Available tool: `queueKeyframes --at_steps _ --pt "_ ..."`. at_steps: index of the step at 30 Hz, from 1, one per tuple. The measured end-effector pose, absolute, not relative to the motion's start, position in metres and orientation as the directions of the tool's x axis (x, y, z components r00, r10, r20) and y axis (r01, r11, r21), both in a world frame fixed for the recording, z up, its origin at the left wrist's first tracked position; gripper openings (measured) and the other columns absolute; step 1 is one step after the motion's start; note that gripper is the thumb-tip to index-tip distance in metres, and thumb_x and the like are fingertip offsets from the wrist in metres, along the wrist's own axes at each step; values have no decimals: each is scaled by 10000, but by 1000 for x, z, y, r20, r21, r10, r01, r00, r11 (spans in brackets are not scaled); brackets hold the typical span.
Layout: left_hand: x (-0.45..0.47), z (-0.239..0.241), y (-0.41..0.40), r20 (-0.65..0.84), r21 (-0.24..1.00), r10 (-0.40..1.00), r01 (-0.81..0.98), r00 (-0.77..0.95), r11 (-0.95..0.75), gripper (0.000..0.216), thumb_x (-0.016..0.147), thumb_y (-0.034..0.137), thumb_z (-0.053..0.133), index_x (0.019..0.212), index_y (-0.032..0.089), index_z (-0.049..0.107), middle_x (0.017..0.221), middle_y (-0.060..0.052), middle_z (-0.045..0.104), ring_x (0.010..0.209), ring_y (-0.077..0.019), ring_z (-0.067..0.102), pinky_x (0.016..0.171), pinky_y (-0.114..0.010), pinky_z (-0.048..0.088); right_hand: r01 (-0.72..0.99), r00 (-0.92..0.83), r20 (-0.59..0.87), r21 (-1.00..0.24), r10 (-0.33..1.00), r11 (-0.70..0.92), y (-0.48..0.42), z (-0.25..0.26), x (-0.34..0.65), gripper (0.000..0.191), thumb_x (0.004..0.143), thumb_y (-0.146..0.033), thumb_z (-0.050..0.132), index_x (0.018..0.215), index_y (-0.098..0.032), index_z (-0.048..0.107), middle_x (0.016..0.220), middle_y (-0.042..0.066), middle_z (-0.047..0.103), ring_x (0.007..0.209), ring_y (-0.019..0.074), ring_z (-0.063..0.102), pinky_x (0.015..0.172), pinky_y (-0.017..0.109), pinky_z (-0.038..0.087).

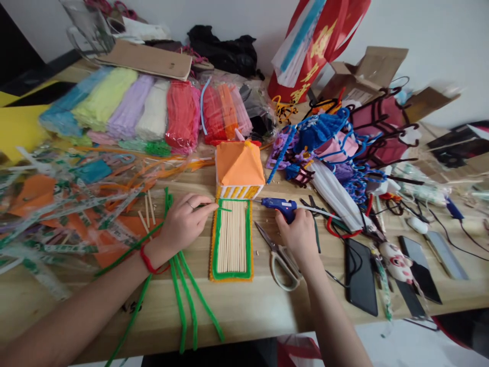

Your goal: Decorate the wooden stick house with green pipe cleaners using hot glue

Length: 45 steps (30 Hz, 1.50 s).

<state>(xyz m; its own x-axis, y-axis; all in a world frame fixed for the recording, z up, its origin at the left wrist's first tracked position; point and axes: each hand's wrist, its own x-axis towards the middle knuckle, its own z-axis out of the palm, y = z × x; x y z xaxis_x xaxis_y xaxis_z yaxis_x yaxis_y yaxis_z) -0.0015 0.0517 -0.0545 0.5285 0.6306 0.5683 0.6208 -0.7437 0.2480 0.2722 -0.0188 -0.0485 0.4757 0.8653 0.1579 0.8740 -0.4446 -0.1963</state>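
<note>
Red bag (324, 35): gold characters, partly hidden, not legible; clear wrappers (57, 214): green print, too blurred to read.

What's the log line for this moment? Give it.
left hand: pinching pipe cleaner; right hand: gripping glue gun; stick mat: between hands

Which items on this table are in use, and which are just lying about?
In use: left hand, green pipe cleaner, stick panel, right hand, glue gun.
Lying about: scissors, phone, pipe-cleaner packs, red bag.
</note>
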Motion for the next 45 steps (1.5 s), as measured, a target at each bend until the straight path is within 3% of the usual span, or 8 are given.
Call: queueKeyframes --at_steps 6,9,16,25,31,35,39,45 --pt "18 -33 41 624 44 455 553 636 -832 170 850 144 564 925 234 687 867 -29 658 760 -171 534 699 -332 422 816 575 -104 0 811 -578 -10 -24 265 412 868 -452 445 945 -81 606 919 202 641 853 303 630 696 363 459" --pt "30 -25 35 595 68 439 502 673 -862 139 842 113 556 910 174 661 820 -28 660 734 -156 550 691 -308 450 850 517 -24 -102 856 -516 -15 -13 270 333 867 -400 478 885 -104 629 878 177 652 837 287 627 698 353 458" --pt "46 6 25 354 720 815 423 458 -550 70 836 219 565 809 164 599 739 0 644 613 -100 594 591 -224 489 343 80 -105 -931 991 -126 -39 7 237 337 758 -440 657 977 -184 675 958 87 698 865 228 639 768 328 500" --pt "39 30 33 -94 991 887 128 452 40 197 747 288 648 831 167 517 626 40 612 545 -120 630 524 -227 535 61 9 -170 -984 985 -170 -61 5 175 294 875 -421 522 751 -170 613 541 -26 534 492 103 448 468 216 356" --pt "18 32 33 -148 982 862 177 485 69 181 780 333 634 812 158 606 666 -17 696 623 -161 683 582 -262 580 49 47 -234 -970 971 -236 -74 8 198 262 844 -413 583 852 -169 679 532 -47 448 472 79 390 442 206 293" --pt "1 34 41 26 932 916 323 400 -167 170 817 330 590 838 181 670 729 -11 722 661 -152 689 633 -254 569 -305 44 -223 -931 974 -199 -72 14 230 246 842 -355 599 1029 -210 667 523 -51 499 462 94 473 480 225 397" --pt "-8 32 55 314 642 839 552 445 -533 172 846 324 563 903 217 685 774 11 723 682 -129 667 638 -229 502 -519 182 -151 -854 972 -35 -66 19 251 242 763 -279 661 1004 -261 678 812 9 643 645 106 576 572 232 485" --pt "-2 20 58 321 326 498 399 806 -857 236 883 300 507 721 181 632 663 0 648 610 -117 581 598 -232 408 -299 392 -26 -949 920 100 -50 7 246 162 767 -300 676 909 -224 694 754 2 624 660 111 559 646 270 483"
